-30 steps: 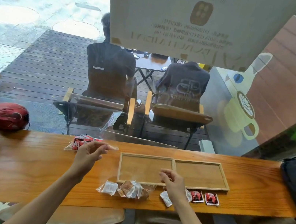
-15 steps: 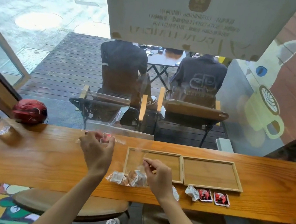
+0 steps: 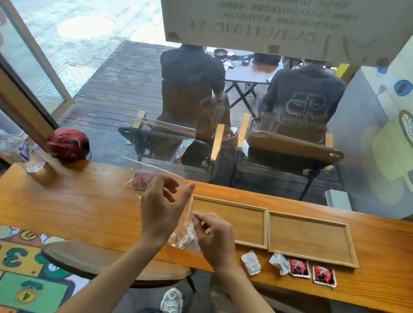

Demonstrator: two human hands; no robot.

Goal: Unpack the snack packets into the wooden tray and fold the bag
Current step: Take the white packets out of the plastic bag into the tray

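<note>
Faintly, floor numerals (image 3: 15, 258) "3", "4" (poster (image 3: 287, 18) mirrored, unreadable)

Our left hand (image 3: 161, 210) is up with fingers spread loose. Our right hand (image 3: 215, 235) is close beside it, fingers pinched together.

Both compartments of the wooden tray (image 3: 267, 228) lie bare and reachable from above. Loose packets (image 3: 288, 266) line the bench (image 3: 59, 201) edge just before it. Left of the hands, bare bench runs to the red helmet (image 3: 68, 143).
</note>
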